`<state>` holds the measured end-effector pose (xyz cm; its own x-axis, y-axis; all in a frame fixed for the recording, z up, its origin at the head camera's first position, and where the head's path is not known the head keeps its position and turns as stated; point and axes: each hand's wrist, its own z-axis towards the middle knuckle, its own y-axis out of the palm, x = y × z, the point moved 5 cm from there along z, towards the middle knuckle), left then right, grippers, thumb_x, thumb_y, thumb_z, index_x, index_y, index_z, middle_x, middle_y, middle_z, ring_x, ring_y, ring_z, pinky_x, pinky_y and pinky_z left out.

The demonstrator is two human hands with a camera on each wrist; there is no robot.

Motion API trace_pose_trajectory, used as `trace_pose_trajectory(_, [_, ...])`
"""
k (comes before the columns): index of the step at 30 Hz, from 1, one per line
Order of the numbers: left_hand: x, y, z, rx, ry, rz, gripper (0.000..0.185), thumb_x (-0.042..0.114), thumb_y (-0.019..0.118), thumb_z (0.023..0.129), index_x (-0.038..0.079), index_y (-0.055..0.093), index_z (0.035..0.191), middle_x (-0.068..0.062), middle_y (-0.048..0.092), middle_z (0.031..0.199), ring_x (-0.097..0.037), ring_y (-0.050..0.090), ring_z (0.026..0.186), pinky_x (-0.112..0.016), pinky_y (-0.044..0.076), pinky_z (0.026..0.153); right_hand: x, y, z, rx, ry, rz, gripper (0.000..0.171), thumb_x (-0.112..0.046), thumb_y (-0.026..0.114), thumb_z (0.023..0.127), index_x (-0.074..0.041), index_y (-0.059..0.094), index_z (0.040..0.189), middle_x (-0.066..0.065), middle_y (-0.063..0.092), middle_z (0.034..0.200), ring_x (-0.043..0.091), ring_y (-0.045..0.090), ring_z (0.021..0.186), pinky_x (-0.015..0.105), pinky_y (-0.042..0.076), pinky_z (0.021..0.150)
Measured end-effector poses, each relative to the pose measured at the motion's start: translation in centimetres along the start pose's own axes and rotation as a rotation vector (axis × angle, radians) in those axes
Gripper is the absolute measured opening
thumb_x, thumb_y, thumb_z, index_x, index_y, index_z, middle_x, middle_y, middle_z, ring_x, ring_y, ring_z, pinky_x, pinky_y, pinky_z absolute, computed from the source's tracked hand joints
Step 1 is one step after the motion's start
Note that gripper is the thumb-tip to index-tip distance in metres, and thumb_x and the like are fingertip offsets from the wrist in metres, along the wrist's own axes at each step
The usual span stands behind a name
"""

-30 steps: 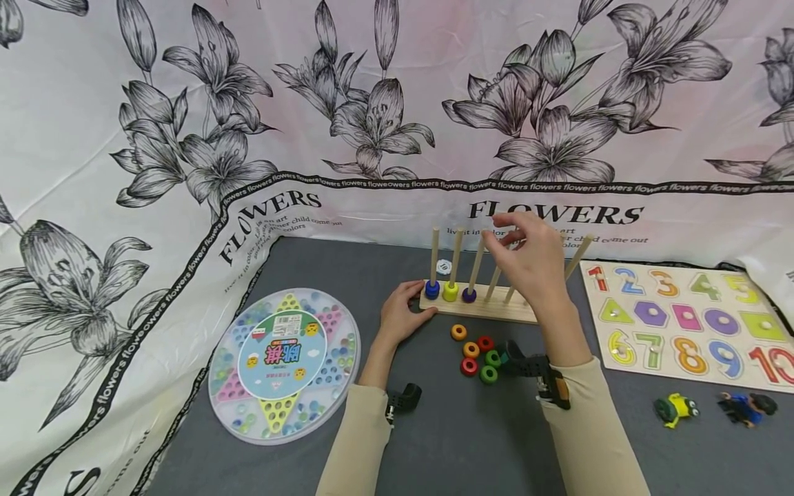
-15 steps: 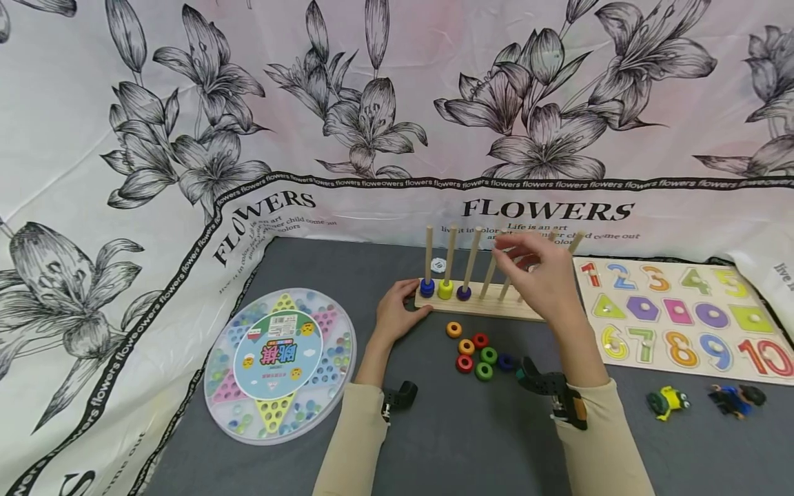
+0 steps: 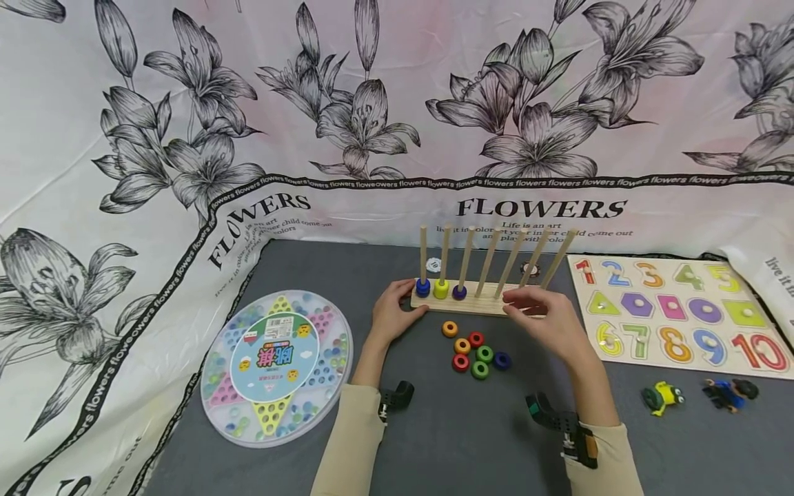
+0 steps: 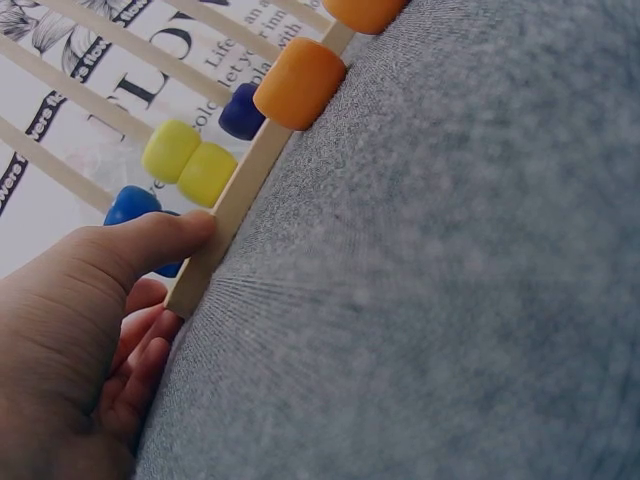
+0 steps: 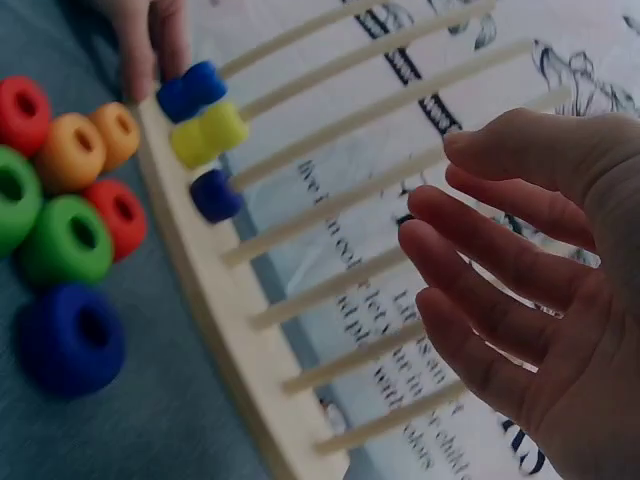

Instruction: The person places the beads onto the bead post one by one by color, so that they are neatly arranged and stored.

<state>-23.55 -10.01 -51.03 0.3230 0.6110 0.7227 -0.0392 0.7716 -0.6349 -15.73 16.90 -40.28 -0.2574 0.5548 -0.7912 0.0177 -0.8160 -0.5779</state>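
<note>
Head view, centre: left hand (image 3: 391, 315) pinches the stiff, light wooden peg rack (image 3: 474, 305) by its end; right hand (image 3: 548, 324), fingers relaxed apart, empty.

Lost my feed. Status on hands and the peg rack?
Left hand holds peg rack end. Right hand open, empty, beside pegs. Loose rings in front.

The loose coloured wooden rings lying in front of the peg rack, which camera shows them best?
The head view: all seven loose coloured wooden rings lie unobstructed on the grey mat. The right wrist view shows them close but cropped at the edge. The left wrist view catches only two orange ones.
</note>
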Motion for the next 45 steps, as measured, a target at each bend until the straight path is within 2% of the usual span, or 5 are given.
trace_pose_trajectory(6, [-0.3,-0.1,-0.1,0.007,-0.012,0.005,0.057,0.027,0.081,0.083,0.005,0.063,0.133,-0.010,0.061,0.127,-0.023,0.063,0.103,-0.036,0.053,0.086,1.5,0.7,-1.4,-0.049,-0.026,0.016,0.021,-0.005,0.073,0.089,-0.001,0.072,0.109,0.013,0.072,0.103,0.013,0.067,0.088,0.028,0.056,0.077])
trace_pose_trajectory(12, [-0.4,-0.1,-0.2,0.011,-0.005,0.004,0.057,0.027,0.081,0.083,0.005,0.063,0.132,-0.010,0.061,0.127,-0.024,0.062,0.104,-0.035,0.054,0.085,3.0,1.9,-2.5,-0.129,-0.015,0.056,0.024,0.000,0.074,0.085,0.005,0.070,0.109,0.019,0.071,0.102,0.010,0.068,0.086,0.026,0.056,0.074])
trace_pose_trajectory(20, [-0.2,-0.1,-0.1,0.009,-0.014,0.015,0.057,0.028,0.081,0.083,0.006,0.063,0.132,-0.009,0.061,0.128,-0.022,0.063,0.103,-0.033,0.053,0.086,4.3,3.3,-3.6,-0.224,0.051,0.065,0.033,-0.004,0.078,0.083,0.007,0.069,0.113,0.018,0.069,0.106,0.027,0.068,0.092,0.030,0.056,0.074])
trace_pose_trajectory(25, [-0.2,0.0,-0.1,0.000,-0.027,0.011,0.058,0.028,0.081,0.083,0.006,0.063,0.133,-0.009,0.061,0.128,-0.022,0.062,0.103,-0.034,0.053,0.086,5.1,4.0,-4.0,-0.283,0.067,0.048,0.036,-0.006,0.080,0.082,0.005,0.068,0.114,0.014,0.070,0.107,0.027,0.067,0.093,0.032,0.056,0.077])
trace_pose_trajectory(45, [-0.1,0.2,0.1,0.001,-0.023,0.009,0.058,0.026,0.082,0.081,0.005,0.064,0.132,-0.009,0.061,0.128,-0.022,0.062,0.103,-0.033,0.053,0.087,5.2,4.0,-4.0,-0.295,0.088,0.032,0.030,-0.005,0.079,0.081,0.002,0.071,0.110,0.009,0.070,0.100,0.021,0.066,0.089,0.033,0.055,0.074])
